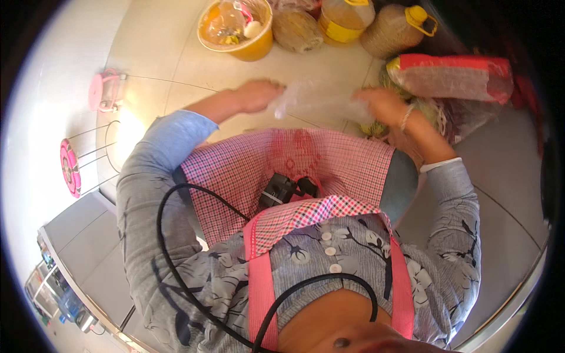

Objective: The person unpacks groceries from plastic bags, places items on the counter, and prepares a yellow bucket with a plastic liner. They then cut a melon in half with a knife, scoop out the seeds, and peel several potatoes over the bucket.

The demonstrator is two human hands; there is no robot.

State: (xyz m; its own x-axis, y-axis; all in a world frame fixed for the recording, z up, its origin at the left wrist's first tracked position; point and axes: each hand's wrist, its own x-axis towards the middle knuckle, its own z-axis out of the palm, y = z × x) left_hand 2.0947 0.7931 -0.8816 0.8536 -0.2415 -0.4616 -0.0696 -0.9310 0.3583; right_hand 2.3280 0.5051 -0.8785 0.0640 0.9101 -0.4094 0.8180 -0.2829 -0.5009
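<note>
A clear plastic bag, blurred, is stretched between my two hands above the tiled floor, in front of my lap. My left hand grips its left end. The fingers of my right hand are closed on its right end, over some green vegetables in plastic. A pink checked apron with a red print covers my lap. On it rests a small black device, and a black cable runs across my body.
Ahead stand a yellow tub with packaged items, a wrapped bundle, and two plastic jugs. A red and clear package lies at the right. At the left are a pink stool and a wire-framed stool.
</note>
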